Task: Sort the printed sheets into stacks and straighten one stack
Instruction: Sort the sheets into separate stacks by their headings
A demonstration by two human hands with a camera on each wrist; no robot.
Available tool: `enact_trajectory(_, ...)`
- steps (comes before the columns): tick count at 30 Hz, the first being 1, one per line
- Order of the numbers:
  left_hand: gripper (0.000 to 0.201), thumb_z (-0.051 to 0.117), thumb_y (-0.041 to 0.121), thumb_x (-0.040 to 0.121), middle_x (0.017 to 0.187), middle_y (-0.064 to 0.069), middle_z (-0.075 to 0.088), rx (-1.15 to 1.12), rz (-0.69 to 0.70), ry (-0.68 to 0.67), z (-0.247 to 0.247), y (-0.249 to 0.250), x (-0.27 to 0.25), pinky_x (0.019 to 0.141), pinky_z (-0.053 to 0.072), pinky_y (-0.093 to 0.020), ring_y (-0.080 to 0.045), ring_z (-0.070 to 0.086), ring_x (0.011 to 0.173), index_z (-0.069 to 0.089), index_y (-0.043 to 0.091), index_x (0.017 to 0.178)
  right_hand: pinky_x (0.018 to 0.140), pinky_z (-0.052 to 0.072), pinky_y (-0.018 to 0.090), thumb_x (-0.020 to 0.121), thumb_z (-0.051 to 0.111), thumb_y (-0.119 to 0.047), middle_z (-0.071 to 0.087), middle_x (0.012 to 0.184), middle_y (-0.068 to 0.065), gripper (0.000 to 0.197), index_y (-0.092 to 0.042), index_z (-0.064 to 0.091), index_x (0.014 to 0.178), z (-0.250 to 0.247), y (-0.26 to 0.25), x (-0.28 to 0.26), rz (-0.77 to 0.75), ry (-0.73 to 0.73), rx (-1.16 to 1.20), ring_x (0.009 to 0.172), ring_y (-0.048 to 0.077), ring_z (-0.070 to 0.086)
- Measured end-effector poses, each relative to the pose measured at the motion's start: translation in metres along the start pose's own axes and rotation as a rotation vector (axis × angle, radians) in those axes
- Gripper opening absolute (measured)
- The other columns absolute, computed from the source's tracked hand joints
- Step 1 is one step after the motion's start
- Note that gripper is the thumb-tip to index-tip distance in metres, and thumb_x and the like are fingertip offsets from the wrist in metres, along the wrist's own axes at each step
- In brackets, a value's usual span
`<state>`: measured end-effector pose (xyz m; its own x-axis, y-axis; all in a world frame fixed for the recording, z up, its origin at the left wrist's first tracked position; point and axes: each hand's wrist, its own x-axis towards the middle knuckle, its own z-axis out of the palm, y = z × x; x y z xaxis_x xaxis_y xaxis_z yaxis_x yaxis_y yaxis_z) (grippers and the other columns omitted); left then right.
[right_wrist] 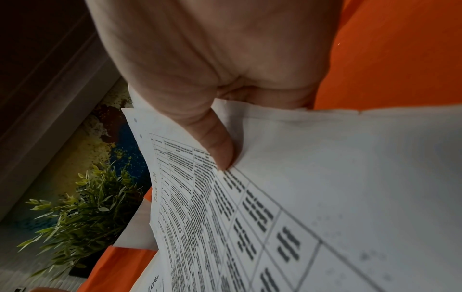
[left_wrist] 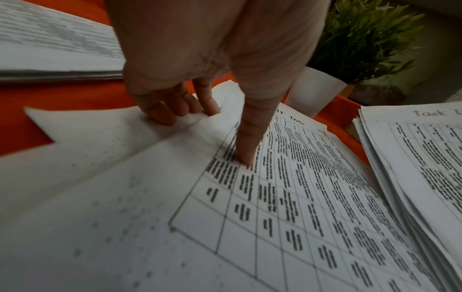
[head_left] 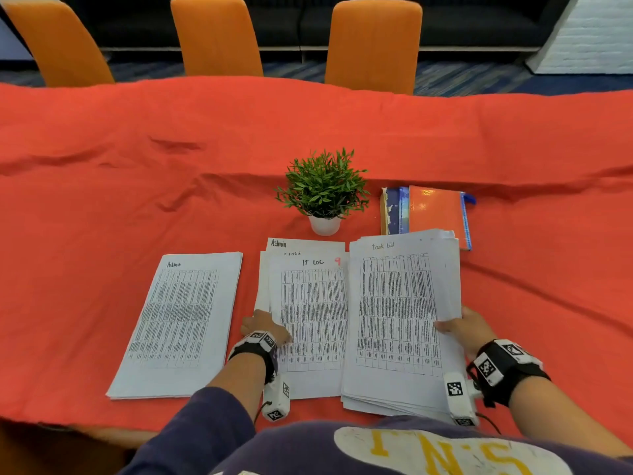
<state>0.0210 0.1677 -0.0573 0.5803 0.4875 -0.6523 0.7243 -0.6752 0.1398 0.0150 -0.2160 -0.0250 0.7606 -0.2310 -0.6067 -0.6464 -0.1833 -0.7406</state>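
Three stacks of printed table sheets lie side by side on the red cloth. The "Admin" stack (head_left: 178,323) lies on the left, neat and untouched. My left hand (head_left: 263,325) pinches the left edge of the middle "IT Log" stack (head_left: 311,320). Its thumb (left_wrist: 247,154) presses on the top sheet and its fingers (left_wrist: 175,112) curl at the edge, where the sheets (left_wrist: 300,197) lie fanned and uneven. My right hand (head_left: 462,325) grips the right edge of the thick "Task List" stack (head_left: 400,320). Its thumb (right_wrist: 220,150) is on top, and the other fingers are hidden under the paper (right_wrist: 350,177).
A small potted plant (head_left: 323,190) stands just behind the middle stack. Notebooks (head_left: 431,214) with a blue pen lie behind the right stack. The red tablecloth (head_left: 137,166) stretches wide to the left and far side. Three orange chairs (head_left: 215,32) line the far edge.
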Motion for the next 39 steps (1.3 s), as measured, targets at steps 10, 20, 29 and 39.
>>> enact_trajectory(10,0.043,0.046,-0.006,0.084,0.106,-0.015,0.057,-0.257,0.244,0.101,0.007,0.005,-0.016,0.069,0.044,-0.029,-0.028,0.059,0.093,0.037,0.002,0.125,0.096,0.047,0.056,0.077,0.068,0.009,0.067,0.108,0.018,0.048,-0.004,0.057,0.122,0.003,-0.002,0.006,0.032,0.013,0.029,0.102,0.038,0.063)
enact_trajectory(20,0.038,0.052,0.021,0.091,0.134,-0.019,0.040,-0.099,0.113,0.209,-0.023,-0.001,-0.004,0.098,0.041,-0.038,-0.033,0.040,0.125,0.050,0.004,0.126,0.095,0.048,0.054,0.077,0.069,0.008,0.068,0.107,0.016,0.049,-0.006,0.057,0.123,0.008,-0.008,0.007,0.034,0.011,0.045,0.099,0.036,0.064)
enact_trajectory(29,0.043,0.054,-0.004,0.083,0.105,-0.013,0.053,-0.307,0.211,0.127,-0.024,0.001,0.001,0.072,0.051,-0.036,-0.029,0.058,0.086,0.041,0.004,0.123,0.091,0.050,0.048,0.080,0.066,0.008,0.067,0.096,0.010,0.046,-0.005,0.056,0.123,0.001,-0.009,0.003,0.021,0.023,0.052,0.093,0.033,0.063)
enact_trajectory(39,0.024,0.046,0.003,0.089,0.100,-0.011,0.065,-0.422,0.354,0.169,-0.069,-0.003,-0.027,0.074,0.045,-0.027,-0.030,0.060,0.090,0.064,0.009,0.104,0.094,0.048,0.051,0.081,0.065,0.008,0.066,0.109,0.017,0.047,-0.004,0.056,0.125,-0.020,-0.009,0.008,0.008,0.054,0.073,0.100,0.037,0.063)
